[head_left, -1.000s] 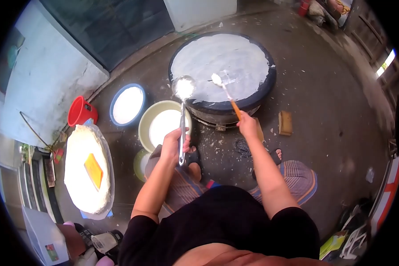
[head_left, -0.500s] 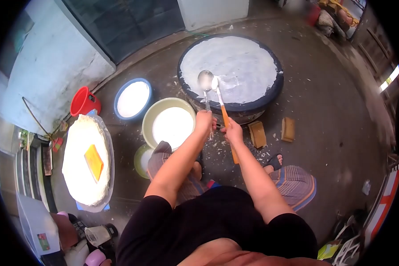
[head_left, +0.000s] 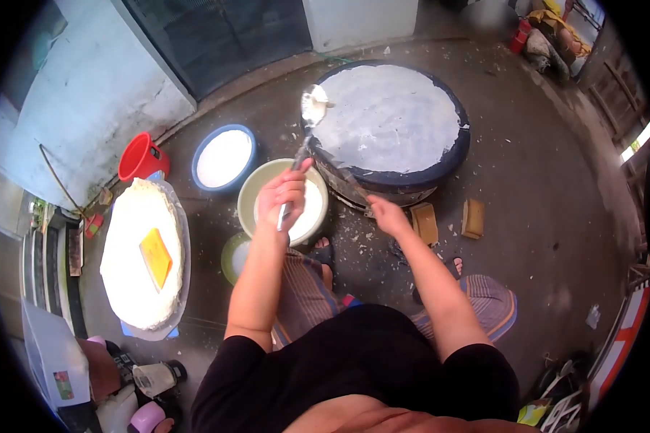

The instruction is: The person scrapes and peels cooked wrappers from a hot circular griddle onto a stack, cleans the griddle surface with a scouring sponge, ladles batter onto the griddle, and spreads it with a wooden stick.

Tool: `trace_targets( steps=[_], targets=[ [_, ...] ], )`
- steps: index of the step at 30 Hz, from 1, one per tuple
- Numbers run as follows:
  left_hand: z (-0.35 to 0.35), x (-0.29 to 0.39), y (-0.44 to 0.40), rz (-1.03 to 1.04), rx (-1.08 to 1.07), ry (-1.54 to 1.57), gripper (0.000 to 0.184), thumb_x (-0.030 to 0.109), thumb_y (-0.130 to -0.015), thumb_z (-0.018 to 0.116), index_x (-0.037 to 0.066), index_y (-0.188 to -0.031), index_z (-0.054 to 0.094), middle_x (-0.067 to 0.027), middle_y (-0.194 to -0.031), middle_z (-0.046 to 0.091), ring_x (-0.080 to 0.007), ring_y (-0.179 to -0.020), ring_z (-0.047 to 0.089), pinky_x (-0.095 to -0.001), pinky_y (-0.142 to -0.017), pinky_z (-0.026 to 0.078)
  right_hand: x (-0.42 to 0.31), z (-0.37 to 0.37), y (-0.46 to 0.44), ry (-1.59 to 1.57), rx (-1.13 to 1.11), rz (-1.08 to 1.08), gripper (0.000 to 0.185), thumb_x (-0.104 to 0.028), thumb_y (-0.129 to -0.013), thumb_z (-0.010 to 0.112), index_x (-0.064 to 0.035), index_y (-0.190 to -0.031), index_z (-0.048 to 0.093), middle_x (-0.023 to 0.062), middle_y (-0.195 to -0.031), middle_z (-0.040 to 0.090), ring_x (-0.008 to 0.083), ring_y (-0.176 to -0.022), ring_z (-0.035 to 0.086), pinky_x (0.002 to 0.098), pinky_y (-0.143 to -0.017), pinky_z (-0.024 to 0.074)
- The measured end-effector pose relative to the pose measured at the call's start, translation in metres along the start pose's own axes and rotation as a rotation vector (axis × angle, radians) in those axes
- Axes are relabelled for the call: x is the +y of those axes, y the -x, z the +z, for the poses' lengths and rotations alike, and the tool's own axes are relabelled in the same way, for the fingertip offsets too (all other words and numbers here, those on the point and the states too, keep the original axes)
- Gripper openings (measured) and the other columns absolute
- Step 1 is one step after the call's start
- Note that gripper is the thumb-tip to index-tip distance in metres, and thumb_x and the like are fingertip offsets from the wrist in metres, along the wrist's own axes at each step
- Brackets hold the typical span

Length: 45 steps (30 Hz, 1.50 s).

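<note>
My left hand [head_left: 282, 196] is closed around the metal handle of a ladle [head_left: 314, 107], raised in front of me with white batter on its bowl. My right hand [head_left: 388, 215] grips a wooden-handled spatula, seen only as a thin blurred line toward the ladle. Beyond my hands is a large round griddle [head_left: 386, 115] with a dark rim, its top covered by a thin white sheet. Beneath my left hand stands a pale green basin [head_left: 248, 189] of white liquid, partly hidden by that hand.
Left of the basin are a blue-rimmed basin [head_left: 196, 164] of white stuff and a red bucket [head_left: 141, 159]. A pale stack [head_left: 133, 245] bears a yellow scraper [head_left: 155, 258]. Two bricks [head_left: 473, 219] lie right of the griddle. A smaller green bowl [head_left: 229, 261] sits near my legs.
My left hand has lifted the ladle up and left, away from the griddle top to above the pale green basin. My right hand has shifted slightly right, and its spatula has turned.
</note>
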<state>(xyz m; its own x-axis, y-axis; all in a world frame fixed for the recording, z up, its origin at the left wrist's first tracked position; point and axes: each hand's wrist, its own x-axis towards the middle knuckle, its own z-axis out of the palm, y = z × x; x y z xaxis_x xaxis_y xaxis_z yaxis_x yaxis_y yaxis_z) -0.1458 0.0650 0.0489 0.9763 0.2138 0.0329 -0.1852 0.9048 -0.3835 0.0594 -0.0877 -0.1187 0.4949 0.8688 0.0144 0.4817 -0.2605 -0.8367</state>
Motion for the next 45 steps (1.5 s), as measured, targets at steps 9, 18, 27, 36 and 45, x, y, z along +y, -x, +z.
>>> trace_targets(
  steps=[9, 18, 27, 36, 45],
  targets=[
    [-0.035, 0.098, 0.115, 0.334, 0.697, -0.598, 0.031, 0.014, -0.091, 0.037, -0.011, -0.110, 0.040, -0.0086, -0.071, 0.046, -0.0089, -0.050, 0.039, -0.0201, -0.037, 0.033, 0.030, -0.007, 0.050, -0.060, 0.112, 0.015, 0.029, -0.017, -0.088, 0.048, -0.0036, -0.113, 0.056, 0.0127, -0.111, 0.059, 0.0219, -0.103, 0.056, 0.0295, -0.087, 0.0422],
    [-0.122, 0.095, 0.115, 0.481, 1.093, -0.878, 0.033, 0.012, -0.089, 0.039, -0.011, -0.113, 0.039, -0.0174, -0.088, 0.050, -0.0266, -0.069, 0.051, -0.0368, -0.066, 0.050, -0.015, -0.062, 0.060, -0.408, 0.094, 0.085, 0.047, -0.009, -0.084, 0.054, -0.0122, -0.129, 0.041, 0.0041, -0.088, 0.062, 0.0136, -0.075, 0.057, 0.0256, -0.071, 0.0455],
    [-0.108, 0.148, 0.096, 0.755, 1.084, -1.254, 0.037, 0.017, -0.081, 0.053, 0.000, -0.113, 0.048, -0.0115, -0.104, 0.049, -0.0267, -0.096, 0.046, -0.0435, -0.083, 0.042, -0.008, -0.093, 0.081, -0.463, 0.177, 0.324, 0.063, 0.002, -0.079, 0.050, -0.0178, -0.133, 0.027, 0.0031, -0.091, 0.055, 0.0063, -0.054, 0.044, 0.0202, -0.043, 0.0379],
    [0.001, -0.003, -0.049, 0.640, 0.484, -0.963, 0.025, 0.006, -0.077, 0.055, 0.001, -0.102, 0.054, -0.0094, -0.103, 0.053, -0.0242, -0.095, 0.049, -0.0397, -0.083, 0.044, -0.006, -0.093, 0.074, -0.372, 0.224, 0.538, 0.042, -0.009, -0.087, 0.050, -0.0088, -0.127, 0.038, 0.0015, -0.080, 0.056, 0.0038, -0.051, 0.040, 0.0177, -0.040, 0.0309],
    [-0.040, -0.028, -0.092, 0.448, 0.679, -1.008, 0.029, 0.009, -0.081, 0.050, -0.003, -0.107, 0.051, -0.0111, -0.107, 0.051, -0.0222, -0.094, 0.050, -0.0342, -0.078, 0.045, -0.011, -0.122, 0.040, -0.543, 0.200, 0.420, 0.056, 0.002, -0.081, 0.052, -0.0046, -0.132, 0.031, 0.0058, -0.086, 0.056, 0.0102, -0.052, 0.051, 0.0242, -0.043, 0.0426]
  ],
)
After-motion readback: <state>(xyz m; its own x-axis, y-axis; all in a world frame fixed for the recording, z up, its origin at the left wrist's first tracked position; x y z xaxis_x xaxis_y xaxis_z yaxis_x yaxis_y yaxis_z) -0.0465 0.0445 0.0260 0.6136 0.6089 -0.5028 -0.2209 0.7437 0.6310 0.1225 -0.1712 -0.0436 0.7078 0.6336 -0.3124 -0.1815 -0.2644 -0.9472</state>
